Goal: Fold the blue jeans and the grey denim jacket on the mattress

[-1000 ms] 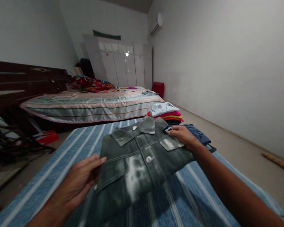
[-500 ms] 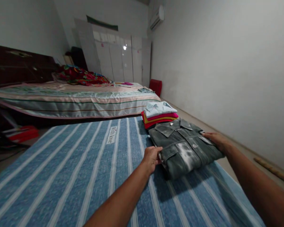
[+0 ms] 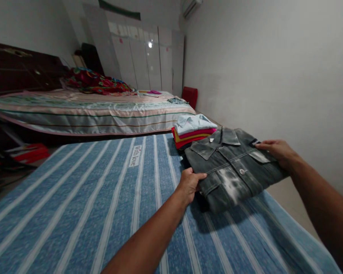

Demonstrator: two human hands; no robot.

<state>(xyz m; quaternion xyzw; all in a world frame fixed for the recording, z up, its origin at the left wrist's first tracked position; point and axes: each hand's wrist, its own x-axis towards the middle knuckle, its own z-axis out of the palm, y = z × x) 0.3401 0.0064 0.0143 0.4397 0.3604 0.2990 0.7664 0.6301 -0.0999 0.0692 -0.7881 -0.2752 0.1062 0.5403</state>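
Note:
A folded grey-green denim jacket (image 3: pixel 234 167) is held just above the right side of a blue striped mattress (image 3: pixel 103 213). My left hand (image 3: pixel 190 184) grips its near left edge, fingers curled under the fabric. My right hand (image 3: pixel 276 150) holds the far right edge by the chest pocket, thumb on top. Just behind the jacket sits a stack of folded clothes (image 3: pixel 193 131), pale blue on top, then pink, yellow and red.
A bed with a striped cover (image 3: pixel 88 114) stands beyond the mattress, a colourful heap (image 3: pixel 94 82) on it. White wardrobes (image 3: pixel 143 57) and a red bin (image 3: pixel 190 97) are at the back. The white wall (image 3: pixel 274 76) runs along the right. Red items (image 3: pixel 25 152) lie on the floor at left.
Both hands have carried the folded jacket from in front of me to the right side of the mattress, beside the clothes stack. It sat lower half a second ago and is now slightly raised.

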